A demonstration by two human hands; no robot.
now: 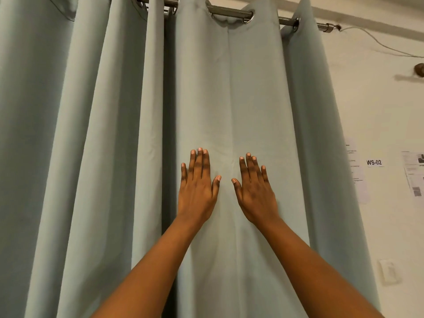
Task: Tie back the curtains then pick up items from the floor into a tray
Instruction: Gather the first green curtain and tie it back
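1. Nearest: my two forearms reach up and fwd from the bottom edge; no sleeves in view.
2. My left hand (197, 187) is flat, fingers straight and close together, palm toward the cloth; my right hand (254, 189) the same, just beside it w/ a small gap btwn the thumbs; neither pinches or grips anything; I judge both rest on the fabric, prob. to find a spot to gather it.
3. The task's thing, the curtain (231, 99), pale grey-green, hangs straight down under my palms; a 2nd panel (80, 134) hangs to the left in deep folds; a dark gap btwn them; nothing tied back yet, no tie-back in view; floor items and tray not in view.
4. Far, top: metal rod (231, 13) thru the eyelet rings.
5. Far right: wall (367, 92) w/ a "WS-02" label (374, 162), papers beside it, a thin cable up high.
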